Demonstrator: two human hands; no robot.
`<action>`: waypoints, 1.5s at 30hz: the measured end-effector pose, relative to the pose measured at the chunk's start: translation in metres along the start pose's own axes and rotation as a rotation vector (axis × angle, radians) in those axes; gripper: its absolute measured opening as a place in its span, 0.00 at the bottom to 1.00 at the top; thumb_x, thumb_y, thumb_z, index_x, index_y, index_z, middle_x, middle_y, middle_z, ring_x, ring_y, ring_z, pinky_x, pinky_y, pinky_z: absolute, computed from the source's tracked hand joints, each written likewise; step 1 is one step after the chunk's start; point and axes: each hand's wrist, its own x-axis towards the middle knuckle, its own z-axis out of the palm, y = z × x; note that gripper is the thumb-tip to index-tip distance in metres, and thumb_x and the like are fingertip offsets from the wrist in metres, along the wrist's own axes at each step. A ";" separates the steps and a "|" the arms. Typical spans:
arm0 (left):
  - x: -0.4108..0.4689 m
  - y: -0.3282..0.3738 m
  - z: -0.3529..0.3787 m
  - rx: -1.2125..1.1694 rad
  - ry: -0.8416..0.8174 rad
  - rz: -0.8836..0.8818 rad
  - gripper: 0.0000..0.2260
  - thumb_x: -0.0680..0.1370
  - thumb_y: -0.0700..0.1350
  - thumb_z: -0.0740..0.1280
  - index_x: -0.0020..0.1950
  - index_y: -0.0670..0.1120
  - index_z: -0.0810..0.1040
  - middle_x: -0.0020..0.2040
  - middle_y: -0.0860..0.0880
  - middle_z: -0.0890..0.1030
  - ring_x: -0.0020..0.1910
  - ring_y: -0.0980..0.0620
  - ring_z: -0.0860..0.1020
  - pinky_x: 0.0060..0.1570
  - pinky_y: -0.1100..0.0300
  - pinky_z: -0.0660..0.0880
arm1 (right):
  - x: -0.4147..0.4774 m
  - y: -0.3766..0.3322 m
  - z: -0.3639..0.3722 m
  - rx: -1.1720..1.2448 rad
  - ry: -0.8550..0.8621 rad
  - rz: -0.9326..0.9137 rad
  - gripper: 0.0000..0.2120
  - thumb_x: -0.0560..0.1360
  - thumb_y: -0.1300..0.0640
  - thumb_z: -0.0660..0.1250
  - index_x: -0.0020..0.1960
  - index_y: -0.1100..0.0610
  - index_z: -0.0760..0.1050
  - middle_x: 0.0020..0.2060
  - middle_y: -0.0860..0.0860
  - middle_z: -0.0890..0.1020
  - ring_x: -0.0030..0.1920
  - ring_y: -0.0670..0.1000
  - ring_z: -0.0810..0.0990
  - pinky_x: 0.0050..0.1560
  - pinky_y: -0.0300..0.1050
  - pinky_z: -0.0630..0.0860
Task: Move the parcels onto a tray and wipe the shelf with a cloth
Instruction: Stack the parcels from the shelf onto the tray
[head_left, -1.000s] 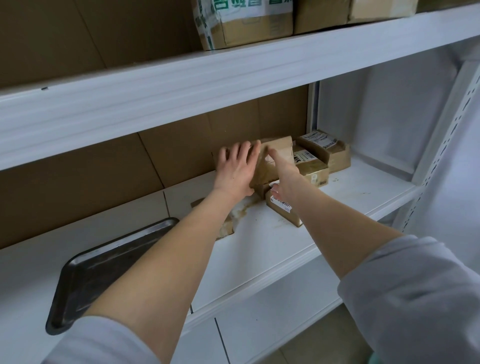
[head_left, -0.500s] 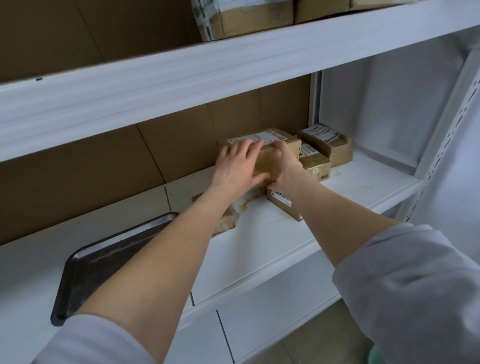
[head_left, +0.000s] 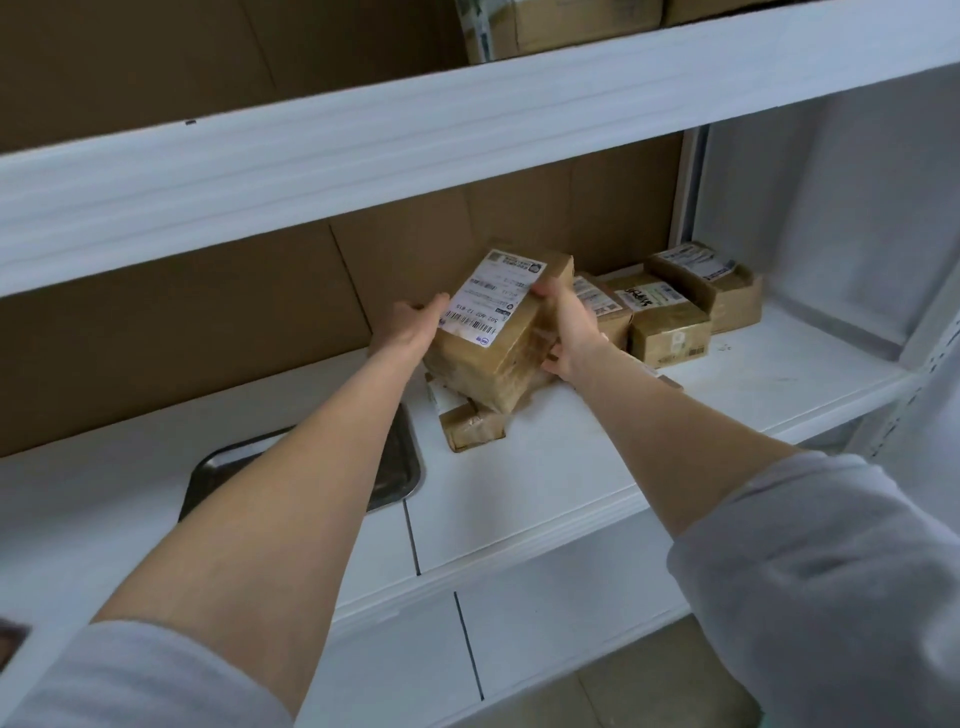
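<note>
A brown taped parcel (head_left: 493, 332) with a white shipping label is held tilted just above the white shelf (head_left: 571, 457). My left hand (head_left: 415, 325) grips its left side and my right hand (head_left: 569, 332) grips its right side. Under it lies a small flat parcel (head_left: 472, 426) on the shelf. Several more labelled parcels (head_left: 670, 317) stand to the right, near the back corner. A dark metal tray (head_left: 400, 467) sits on the shelf at the left, mostly hidden by my left forearm. No cloth is in view.
The upper shelf board (head_left: 467, 119) hangs low over the work area, with cardboard boxes (head_left: 561, 26) on it. Brown cardboard (head_left: 182, 332) lines the back. A white upright and side panel (head_left: 857, 234) close off the right end.
Both hands have taken hold of the labelled parcel and lifted it off the pile, tilting it towards me. The view has moved closer to the shelf.
</note>
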 end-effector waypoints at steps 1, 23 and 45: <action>0.001 -0.005 -0.005 -0.003 -0.005 -0.013 0.22 0.75 0.61 0.62 0.55 0.44 0.78 0.53 0.48 0.80 0.51 0.46 0.77 0.56 0.54 0.74 | 0.000 0.003 0.007 0.003 -0.008 -0.002 0.33 0.69 0.49 0.72 0.70 0.53 0.64 0.52 0.52 0.79 0.47 0.51 0.77 0.45 0.49 0.74; 0.012 -0.099 -0.122 -0.053 -0.030 -0.251 0.16 0.77 0.61 0.62 0.41 0.49 0.73 0.37 0.50 0.79 0.34 0.53 0.78 0.36 0.59 0.75 | -0.016 0.085 0.152 -0.446 -0.317 0.167 0.17 0.72 0.40 0.68 0.54 0.50 0.75 0.44 0.52 0.81 0.43 0.54 0.79 0.37 0.48 0.73; 0.010 -0.206 -0.155 0.154 -0.093 -0.530 0.19 0.84 0.46 0.50 0.70 0.38 0.67 0.69 0.41 0.69 0.68 0.42 0.68 0.69 0.52 0.63 | -0.021 0.150 0.191 -0.451 -0.281 0.260 0.24 0.69 0.44 0.73 0.59 0.56 0.75 0.48 0.54 0.84 0.46 0.54 0.81 0.35 0.48 0.70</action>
